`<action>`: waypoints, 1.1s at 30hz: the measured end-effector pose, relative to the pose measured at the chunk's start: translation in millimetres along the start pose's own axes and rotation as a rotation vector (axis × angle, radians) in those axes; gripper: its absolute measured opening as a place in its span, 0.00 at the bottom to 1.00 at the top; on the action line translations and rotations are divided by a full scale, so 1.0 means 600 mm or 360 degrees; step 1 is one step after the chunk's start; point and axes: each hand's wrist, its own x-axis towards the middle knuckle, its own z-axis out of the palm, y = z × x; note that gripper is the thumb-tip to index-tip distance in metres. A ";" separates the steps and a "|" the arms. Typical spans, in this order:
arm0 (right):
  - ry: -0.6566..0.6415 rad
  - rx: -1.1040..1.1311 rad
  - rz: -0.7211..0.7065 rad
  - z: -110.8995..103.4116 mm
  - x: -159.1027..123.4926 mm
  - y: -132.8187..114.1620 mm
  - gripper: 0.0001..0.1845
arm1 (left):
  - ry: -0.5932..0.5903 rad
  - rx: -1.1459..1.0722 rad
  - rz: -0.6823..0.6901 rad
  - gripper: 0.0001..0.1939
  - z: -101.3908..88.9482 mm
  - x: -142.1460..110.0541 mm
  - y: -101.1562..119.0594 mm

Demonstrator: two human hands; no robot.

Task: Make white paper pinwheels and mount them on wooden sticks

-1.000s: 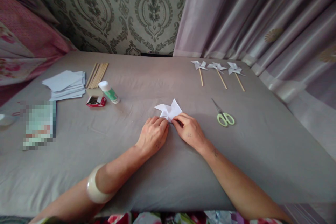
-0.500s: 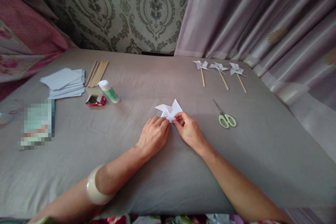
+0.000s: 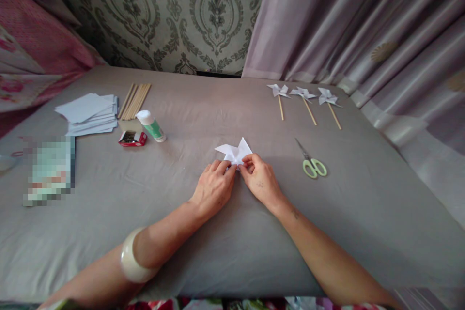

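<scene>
A white folded paper pinwheel (image 3: 235,153) lies on the grey cloth in front of me, with two pointed blades showing at its far side. My left hand (image 3: 215,181) is closed on its near left edge, fingertips pressed to the paper. From the right, my right hand (image 3: 259,177) pinches the near right edge between thumb and fingers. The two hands almost meet at the near side, where fingers hide part of the folds. No stick shows on this pinwheel.
Scissors (image 3: 311,162) with green handles lie to the right. Behind them rest three finished pinwheels (image 3: 302,93) on sticks. At left are a glue bottle (image 3: 153,127), a small red box (image 3: 132,139) of metal bits, several wooden sticks (image 3: 136,101) and a paper stack (image 3: 89,111).
Both hands stay on the paper pinwheel, with only slight finger shifts along its near edge. The other things have not moved.
</scene>
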 end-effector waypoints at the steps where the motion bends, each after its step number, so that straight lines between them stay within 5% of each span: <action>1: 0.0000 -0.0001 0.0015 0.000 0.001 -0.001 0.06 | -0.0005 0.0004 0.0000 0.15 0.000 0.000 0.000; 33: -0.0052 -0.0104 0.0100 -0.001 0.005 -0.008 0.05 | -0.0106 0.0052 -0.0030 0.17 -0.006 0.002 0.002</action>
